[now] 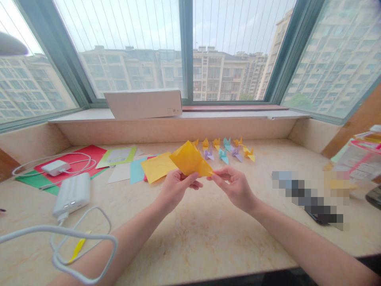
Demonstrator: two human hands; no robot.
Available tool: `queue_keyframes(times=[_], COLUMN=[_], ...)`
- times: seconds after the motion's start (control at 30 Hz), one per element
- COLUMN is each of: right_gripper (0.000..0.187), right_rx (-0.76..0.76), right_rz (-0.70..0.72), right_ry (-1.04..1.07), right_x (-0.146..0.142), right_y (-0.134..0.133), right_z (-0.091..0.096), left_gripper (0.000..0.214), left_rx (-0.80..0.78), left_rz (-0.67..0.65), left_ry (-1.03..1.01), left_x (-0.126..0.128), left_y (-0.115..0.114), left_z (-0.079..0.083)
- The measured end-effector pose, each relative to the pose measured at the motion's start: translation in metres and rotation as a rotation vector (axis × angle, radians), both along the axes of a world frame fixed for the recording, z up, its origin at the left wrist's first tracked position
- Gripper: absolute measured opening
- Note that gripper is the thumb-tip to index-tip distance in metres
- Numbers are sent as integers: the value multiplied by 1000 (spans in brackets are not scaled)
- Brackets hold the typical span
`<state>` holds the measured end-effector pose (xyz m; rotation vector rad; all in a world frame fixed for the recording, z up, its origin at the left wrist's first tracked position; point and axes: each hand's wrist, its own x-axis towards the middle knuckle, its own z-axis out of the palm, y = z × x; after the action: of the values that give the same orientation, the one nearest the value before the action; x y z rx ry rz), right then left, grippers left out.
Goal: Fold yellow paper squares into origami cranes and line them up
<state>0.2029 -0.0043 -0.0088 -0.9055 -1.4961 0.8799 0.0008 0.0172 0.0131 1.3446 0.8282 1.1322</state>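
Along the left of the stone-topped ledge point(184, 254), a white cable point(44, 228) loops near a power bank point(74, 194) and crosses in front of the left forearm point(143, 228), where it could snag (the likeliest nuisance). Next come loose coloured sheets point(138, 170), then a flat yellow sheet point(157, 167) just beside the left hand point(177, 185). That hand grasps a partly folded yellow paper point(190, 159), held up off the surface; the right hand point(235, 184) pinches its narrow right tip. Shaping that tip seems the step in hand; the next move likely calls for a steady left hold while the right presses the crease. Behind stand small folded paper figures point(224, 155); farther right, a blurred object point(309, 200) and clear container point(363, 161).
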Motion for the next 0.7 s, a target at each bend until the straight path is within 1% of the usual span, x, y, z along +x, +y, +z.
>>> queue_keyframes(times=[0.3, 0.37, 0.47, 0.53, 0.6, 0.7], right_gripper=[20, 26, 49, 59, 60, 54], right_rx=[-23, -25, -33, -55, -83, -108], right_rz=[5, 7, 29, 55, 87, 144], right_ry=[6, -22, -59, -39, 4, 65], right_x=[-2, -2, -2, -3, -4, -5], right_y=[-1, -1, 0, 0, 0, -1], right_z=[-1, -1, -1, -1, -2, -2], left_gripper=[30, 32, 35, 36, 35, 34], left_rx=[-56, -49, -32, -27, -25, -29], left_rz=[21, 20, -7, -27, -28, -16], left_ry=[-29, -23, 0, 11, 19, 20], left_x=[1, 0, 0, 1, 1, 2], left_y=[-1, -2, -4, -4, -4, -4], left_z=[-1, 0, 1, 2, 2, 2])
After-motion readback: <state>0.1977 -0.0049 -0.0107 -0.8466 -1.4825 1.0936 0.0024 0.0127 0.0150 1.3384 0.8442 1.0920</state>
